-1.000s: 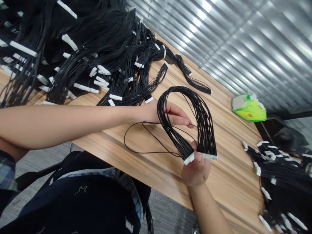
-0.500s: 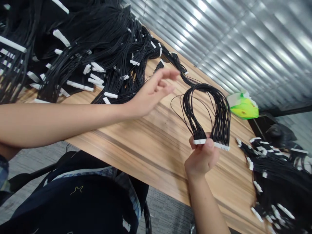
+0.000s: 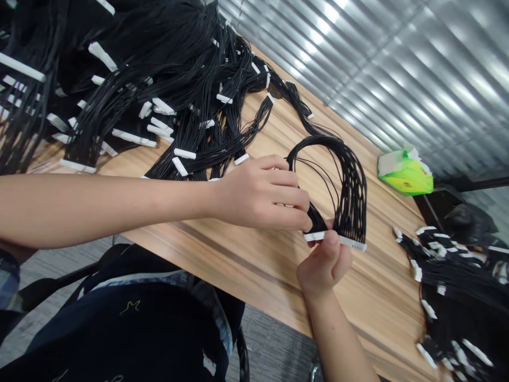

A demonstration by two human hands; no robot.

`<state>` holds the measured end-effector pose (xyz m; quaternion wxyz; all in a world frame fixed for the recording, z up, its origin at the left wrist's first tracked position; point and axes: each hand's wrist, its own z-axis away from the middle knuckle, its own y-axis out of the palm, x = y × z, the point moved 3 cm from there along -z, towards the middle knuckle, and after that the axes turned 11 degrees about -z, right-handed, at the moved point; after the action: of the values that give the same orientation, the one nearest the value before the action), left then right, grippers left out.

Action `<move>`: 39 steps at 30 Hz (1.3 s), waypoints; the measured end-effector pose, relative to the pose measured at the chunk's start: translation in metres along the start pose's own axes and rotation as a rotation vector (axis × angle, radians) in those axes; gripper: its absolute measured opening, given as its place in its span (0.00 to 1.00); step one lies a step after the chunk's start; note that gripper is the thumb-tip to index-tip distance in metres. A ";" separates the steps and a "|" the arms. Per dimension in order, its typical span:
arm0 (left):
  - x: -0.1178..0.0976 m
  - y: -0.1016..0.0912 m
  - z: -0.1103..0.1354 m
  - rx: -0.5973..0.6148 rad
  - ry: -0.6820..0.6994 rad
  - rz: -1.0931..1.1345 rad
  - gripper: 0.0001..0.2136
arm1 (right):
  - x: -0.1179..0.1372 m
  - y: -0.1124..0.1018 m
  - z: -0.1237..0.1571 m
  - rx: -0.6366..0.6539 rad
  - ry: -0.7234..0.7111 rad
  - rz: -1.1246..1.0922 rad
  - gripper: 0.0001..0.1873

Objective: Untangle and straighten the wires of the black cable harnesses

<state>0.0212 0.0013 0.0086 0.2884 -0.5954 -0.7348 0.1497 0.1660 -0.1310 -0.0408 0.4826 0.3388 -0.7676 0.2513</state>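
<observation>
left hand [image 3: 264, 193] returned, gripping harness [image 3: 342, 185]

Glossy wood-grain table [image 3: 254, 265] (smooth); ribbed metal wall [image 3: 397, 69].

A black wire harness [image 3: 342, 175], looped upward, white connectors [image 3: 336, 239] side by side below.

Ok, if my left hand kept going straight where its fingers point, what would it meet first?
The black wire loop held by the right hand. The left hand seems to touch it just above the white plug.
</observation>
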 end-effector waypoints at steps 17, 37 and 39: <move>0.002 0.008 -0.006 0.164 0.096 0.003 0.12 | -0.002 0.001 -0.005 0.148 -0.019 0.027 0.14; 0.080 -0.012 -0.002 -0.255 -0.064 -0.026 0.10 | 0.007 -0.004 -0.017 0.430 -0.118 0.037 0.18; 0.081 -0.012 -0.001 -0.224 -0.060 -0.014 0.11 | 0.004 -0.003 -0.014 0.537 -0.165 0.080 0.16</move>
<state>0.0025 0.0763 0.0363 0.1990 -0.6142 -0.7592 0.0822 0.1754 -0.1243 -0.0308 0.3009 0.4432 -0.7231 0.4360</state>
